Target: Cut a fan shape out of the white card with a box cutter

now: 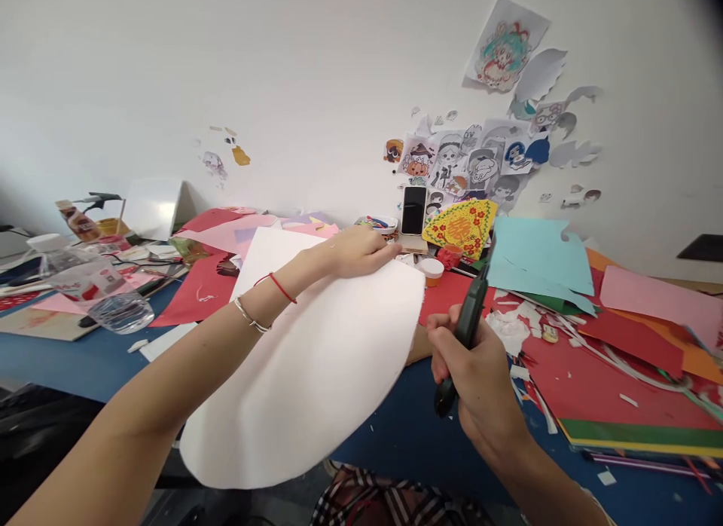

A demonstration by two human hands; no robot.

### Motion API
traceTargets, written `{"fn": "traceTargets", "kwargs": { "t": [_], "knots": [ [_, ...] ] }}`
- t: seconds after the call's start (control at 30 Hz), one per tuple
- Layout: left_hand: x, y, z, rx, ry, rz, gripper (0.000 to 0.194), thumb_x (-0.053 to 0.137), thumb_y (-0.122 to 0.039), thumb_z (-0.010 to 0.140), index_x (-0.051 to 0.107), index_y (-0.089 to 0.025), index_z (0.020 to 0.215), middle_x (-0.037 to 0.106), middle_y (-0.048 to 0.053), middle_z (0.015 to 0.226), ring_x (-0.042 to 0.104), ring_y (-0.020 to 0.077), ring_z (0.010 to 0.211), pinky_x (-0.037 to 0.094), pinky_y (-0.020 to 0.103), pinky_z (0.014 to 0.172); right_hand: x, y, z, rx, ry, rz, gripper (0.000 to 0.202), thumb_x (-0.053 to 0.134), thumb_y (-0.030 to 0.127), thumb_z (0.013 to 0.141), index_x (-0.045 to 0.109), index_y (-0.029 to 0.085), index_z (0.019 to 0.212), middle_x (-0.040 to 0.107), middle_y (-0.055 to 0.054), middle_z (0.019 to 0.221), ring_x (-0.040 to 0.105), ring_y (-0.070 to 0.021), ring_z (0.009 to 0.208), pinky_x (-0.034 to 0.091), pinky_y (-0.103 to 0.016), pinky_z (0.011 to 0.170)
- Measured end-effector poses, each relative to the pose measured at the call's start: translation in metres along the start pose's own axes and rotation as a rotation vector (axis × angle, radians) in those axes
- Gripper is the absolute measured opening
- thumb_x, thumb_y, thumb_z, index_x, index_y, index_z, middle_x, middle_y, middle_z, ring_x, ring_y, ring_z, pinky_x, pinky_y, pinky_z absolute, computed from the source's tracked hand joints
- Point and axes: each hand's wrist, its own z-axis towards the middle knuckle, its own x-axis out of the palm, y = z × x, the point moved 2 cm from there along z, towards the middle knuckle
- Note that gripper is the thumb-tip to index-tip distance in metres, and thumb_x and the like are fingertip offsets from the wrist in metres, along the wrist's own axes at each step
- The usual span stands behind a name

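A large white sheet (316, 375) with a curved, rounded outline slants across the middle and hangs over the table's near edge. My left hand (358, 252) is bent over the sheet's far edge and grips it, its fingertips partly hidden. To the right of the sheet, apart from it, my right hand (474, 360) is closed around a dark utility knife (471, 311). The knife points up and away, its thin blade end near the blue paper (542, 258).
Red paper (610, 383) and paper scraps (523, 319) cover the right side of the blue table (389, 428). A phone (414, 209) leans upright at the back, beside a yellow decorated fan shape (460, 228) and a small white-lidded tub (431, 270). Plastic bottles (121, 311) lie left.
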Motion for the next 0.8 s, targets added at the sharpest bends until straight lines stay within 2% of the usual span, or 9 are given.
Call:
{"fn": "traceTargets", "kwargs": {
  "t": [0.07,0.17,0.27,0.4,0.6,0.8],
  "knots": [
    [-0.001,0.002,-0.002,0.028,-0.021,-0.045,0.047,0.026,-0.034,0.091,0.025,-0.02,0.047,0.028,-0.003,0.038,0.028,0.0089,0.039,0.022,0.027,0.044,-0.005,0.0,0.002,-0.045,-0.025,0.003,0.02,0.063,0.023,0.07,0.044,0.021,0.074,0.056,0.004,0.066,0.04,-0.0051,0.036,0.033,-0.022,0.035],
    [-0.005,0.004,-0.003,0.026,-0.043,-0.097,0.044,0.027,-0.033,0.091,0.021,-0.021,0.049,0.023,-0.005,0.038,0.025,0.0085,0.038,0.021,0.027,0.043,-0.013,0.001,0.005,-0.072,-0.039,-0.053,0.02,0.063,0.028,0.075,0.045,0.021,0.072,0.053,0.006,0.058,0.041,-0.0058,0.036,0.034,-0.021,0.036],
    [-0.007,0.001,-0.002,0.008,-0.036,-0.125,0.044,0.028,-0.033,0.091,0.02,-0.021,0.049,0.023,-0.005,0.038,0.023,0.0083,0.037,0.02,0.027,0.042,-0.016,0.003,0.007,-0.08,0.008,-0.126,0.02,0.065,0.03,0.075,0.048,0.02,0.074,0.056,0.005,0.059,0.04,-0.0057,0.036,0.034,-0.021,0.036],
    [-0.008,-0.007,0.001,0.057,-0.039,-0.117,0.044,0.029,-0.03,0.09,0.024,-0.02,0.047,0.024,-0.004,0.036,0.024,0.0085,0.037,0.021,0.027,0.044,-0.011,0.007,0.004,-0.069,0.112,-0.113,0.019,0.065,0.031,0.074,0.05,0.02,0.079,0.064,0.002,0.074,0.039,-0.0046,0.035,0.035,-0.022,0.035],
    [-0.009,-0.014,0.001,0.074,-0.03,-0.066,0.046,0.028,-0.029,0.091,0.022,-0.02,0.046,0.022,-0.004,0.036,0.023,0.0085,0.038,0.021,0.027,0.046,-0.004,0.01,0.002,-0.067,0.094,-0.075,0.025,0.068,0.036,0.072,0.049,0.021,0.078,0.065,0.0,0.083,0.041,-0.0037,0.036,0.037,-0.023,0.037],
    [-0.009,-0.014,0.001,0.094,-0.033,-0.024,0.047,0.028,-0.028,0.092,0.022,-0.02,0.046,0.023,-0.004,0.036,0.022,0.0094,0.038,0.021,0.029,0.047,-0.002,0.008,0.004,-0.069,0.089,-0.066,0.019,0.066,0.03,0.072,0.049,0.02,0.077,0.064,0.001,0.077,0.041,-0.0043,0.036,0.036,-0.022,0.036]
  ]
}}
